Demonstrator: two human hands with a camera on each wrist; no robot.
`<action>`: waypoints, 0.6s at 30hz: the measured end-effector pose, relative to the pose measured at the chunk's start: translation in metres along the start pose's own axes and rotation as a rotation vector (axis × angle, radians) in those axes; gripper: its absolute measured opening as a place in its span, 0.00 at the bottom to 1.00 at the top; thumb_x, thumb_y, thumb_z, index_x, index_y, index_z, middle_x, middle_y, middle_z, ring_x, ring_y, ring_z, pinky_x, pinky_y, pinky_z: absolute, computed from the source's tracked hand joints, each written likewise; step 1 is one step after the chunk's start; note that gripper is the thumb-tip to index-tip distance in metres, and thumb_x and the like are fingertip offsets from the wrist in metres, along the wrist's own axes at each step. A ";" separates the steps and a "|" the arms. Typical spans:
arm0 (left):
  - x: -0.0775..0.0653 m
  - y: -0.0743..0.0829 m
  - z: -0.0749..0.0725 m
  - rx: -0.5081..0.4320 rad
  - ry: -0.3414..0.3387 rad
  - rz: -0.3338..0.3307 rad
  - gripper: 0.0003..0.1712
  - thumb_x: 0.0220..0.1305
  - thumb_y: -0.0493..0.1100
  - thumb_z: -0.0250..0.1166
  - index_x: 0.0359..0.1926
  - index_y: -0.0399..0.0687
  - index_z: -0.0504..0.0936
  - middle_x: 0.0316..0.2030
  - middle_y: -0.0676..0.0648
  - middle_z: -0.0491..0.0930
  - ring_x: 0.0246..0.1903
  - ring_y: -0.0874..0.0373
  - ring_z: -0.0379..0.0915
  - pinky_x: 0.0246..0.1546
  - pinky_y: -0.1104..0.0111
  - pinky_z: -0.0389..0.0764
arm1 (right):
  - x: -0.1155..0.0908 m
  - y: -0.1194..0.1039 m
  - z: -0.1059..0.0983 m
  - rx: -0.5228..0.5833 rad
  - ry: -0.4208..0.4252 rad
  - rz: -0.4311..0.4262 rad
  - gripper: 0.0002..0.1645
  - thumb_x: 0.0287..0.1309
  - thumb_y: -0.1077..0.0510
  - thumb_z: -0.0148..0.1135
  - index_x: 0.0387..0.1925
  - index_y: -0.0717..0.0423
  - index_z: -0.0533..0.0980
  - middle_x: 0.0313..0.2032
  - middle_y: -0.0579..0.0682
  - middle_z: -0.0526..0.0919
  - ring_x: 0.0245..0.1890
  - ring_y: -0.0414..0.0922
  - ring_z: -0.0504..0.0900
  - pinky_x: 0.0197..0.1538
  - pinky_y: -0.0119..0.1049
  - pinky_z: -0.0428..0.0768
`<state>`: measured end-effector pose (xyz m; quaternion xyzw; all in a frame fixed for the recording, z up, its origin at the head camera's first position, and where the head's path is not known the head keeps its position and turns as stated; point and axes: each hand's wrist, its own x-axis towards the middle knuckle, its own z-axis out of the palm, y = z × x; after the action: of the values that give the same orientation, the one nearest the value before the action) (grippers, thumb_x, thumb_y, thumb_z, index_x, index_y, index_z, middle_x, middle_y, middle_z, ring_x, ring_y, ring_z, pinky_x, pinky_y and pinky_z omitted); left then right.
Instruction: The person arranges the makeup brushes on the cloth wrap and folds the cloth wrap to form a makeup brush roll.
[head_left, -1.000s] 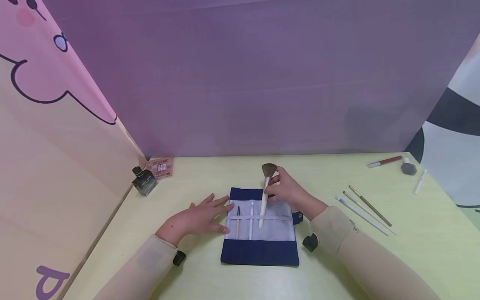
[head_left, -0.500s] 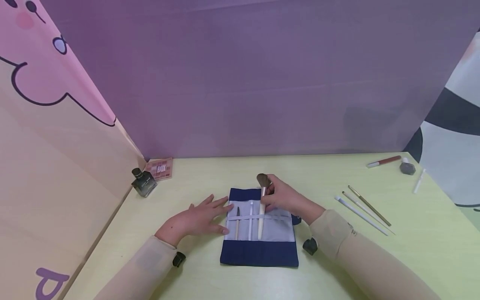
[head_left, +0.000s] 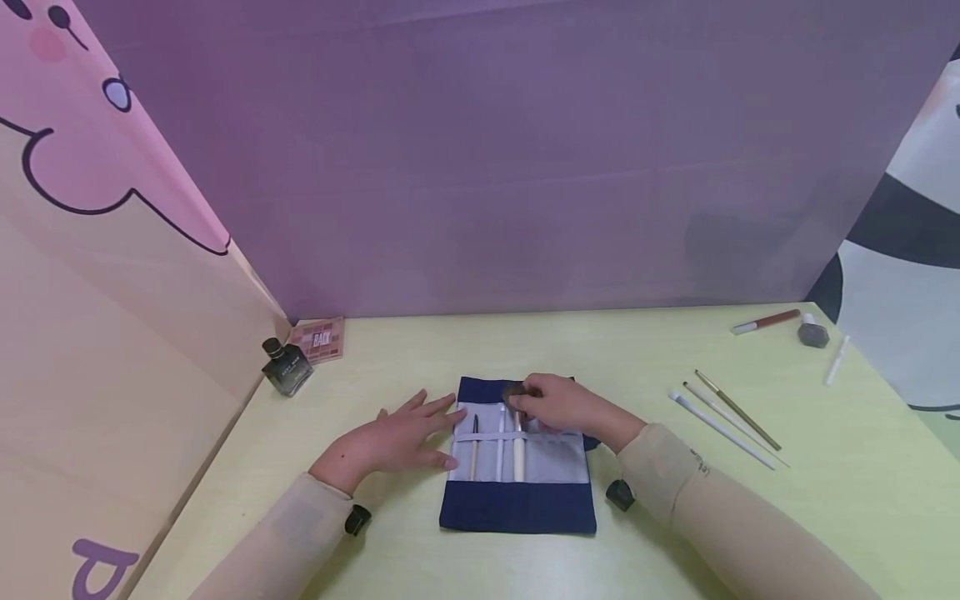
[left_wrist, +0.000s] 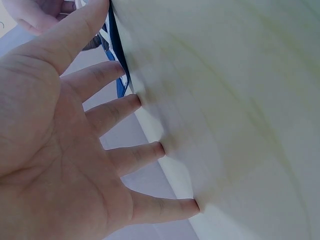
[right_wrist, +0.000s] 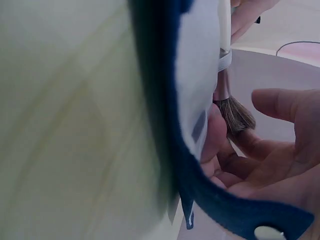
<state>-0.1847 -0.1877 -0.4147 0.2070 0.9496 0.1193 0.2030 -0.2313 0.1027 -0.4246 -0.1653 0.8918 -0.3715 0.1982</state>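
Note:
A navy fabric brush roll (head_left: 517,507) lies unrolled with its pale lining showing. My right hand (head_left: 566,404) has its fingers curled at the head of a makeup brush (head_left: 519,460) with a white handle. In the right wrist view the brown bristles (right_wrist: 236,116) lie among those fingers, while the thumb stands off to one side. The handle runs under the elastic strap, its end at the lower navy band. A thin dark-tipped brush (head_left: 474,454) and a slim white brush (head_left: 500,454) sit left of it. My left hand (head_left: 401,437) rests spread, fingertips at the roll's left edge.
Right of the roll lie a white-blue brush (head_left: 720,429), a thin pale brush (head_left: 731,417) and a gold-brown brush (head_left: 738,410). A red tube (head_left: 776,319), a small bottle (head_left: 813,335) and a white stick (head_left: 837,361) are farther right. A perfume bottle (head_left: 288,369) and palette (head_left: 318,340) stand back left.
My right hand has moved down toward the roll, sliding the makeup brush under the strap until its handle end meets the lower band. My left hand has stayed put.

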 end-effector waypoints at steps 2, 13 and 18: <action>0.000 0.000 0.000 0.003 0.000 0.001 0.47 0.70 0.67 0.67 0.83 0.66 0.62 0.87 0.49 0.50 0.86 0.32 0.38 0.69 0.15 0.48 | 0.000 0.000 0.000 -0.069 0.023 -0.016 0.20 0.81 0.43 0.53 0.39 0.51 0.80 0.28 0.47 0.78 0.25 0.42 0.73 0.32 0.35 0.72; -0.001 0.000 0.000 -0.006 -0.001 -0.001 0.47 0.69 0.67 0.68 0.83 0.66 0.62 0.87 0.49 0.51 0.86 0.32 0.38 0.69 0.14 0.48 | -0.003 -0.002 -0.004 -0.132 0.046 -0.048 0.24 0.82 0.42 0.51 0.37 0.52 0.82 0.29 0.46 0.79 0.28 0.43 0.75 0.35 0.36 0.72; -0.001 0.000 0.000 -0.012 -0.001 0.001 0.47 0.69 0.66 0.68 0.83 0.65 0.62 0.87 0.49 0.51 0.86 0.32 0.38 0.69 0.14 0.47 | -0.006 0.001 -0.013 -0.085 0.062 -0.039 0.21 0.82 0.43 0.52 0.57 0.51 0.83 0.46 0.49 0.88 0.40 0.43 0.81 0.45 0.41 0.81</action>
<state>-0.1843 -0.1877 -0.4140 0.2063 0.9486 0.1248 0.2048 -0.2321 0.1138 -0.4154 -0.1795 0.9091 -0.3420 0.1559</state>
